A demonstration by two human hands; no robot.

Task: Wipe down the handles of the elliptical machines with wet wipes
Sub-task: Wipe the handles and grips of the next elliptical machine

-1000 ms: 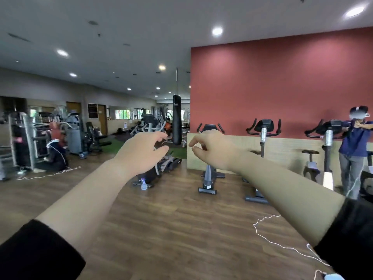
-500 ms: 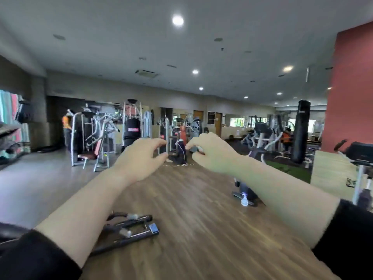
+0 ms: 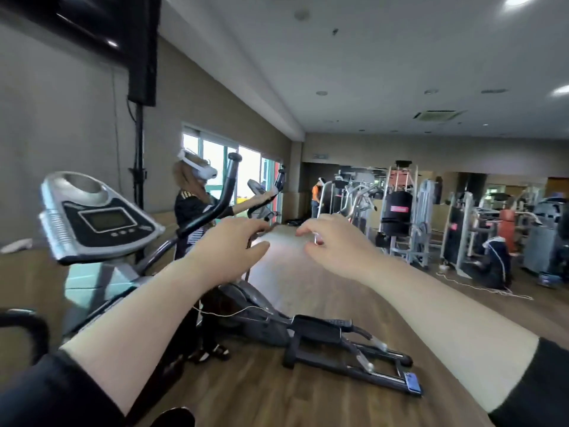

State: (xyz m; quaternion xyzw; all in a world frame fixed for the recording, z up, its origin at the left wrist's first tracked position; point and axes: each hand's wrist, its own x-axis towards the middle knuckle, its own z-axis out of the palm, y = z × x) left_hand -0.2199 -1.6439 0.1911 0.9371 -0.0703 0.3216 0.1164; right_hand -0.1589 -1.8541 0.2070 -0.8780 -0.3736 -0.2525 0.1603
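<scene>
Your left hand (image 3: 228, 249): fingers loosely spread, empty. Your right hand (image 3: 337, 246): fingers half-curled; whether pinching anything, cannot tell. No wet wipe in view. Black curved elliptical handle (image 3: 226, 189) near left hand, beside silver-black console (image 3: 92, 217). Judgement: wiping not yet begun; all handles outstanding.

Standing here, I can't read a single word or number. The console (image 3: 95, 220) of the nearest elliptical (image 3: 246, 306) has a small grey screen showing no figures I can make out, and the three buttons under it look unmarked. Across the room a red label (image 3: 399, 208) sits on a black pad (image 3: 397, 224) (pale lettering, too blurred to spell). A pale sign (image 3: 320, 155) high on the far wall (image 3: 369, 149) is just as illegible.
</scene>
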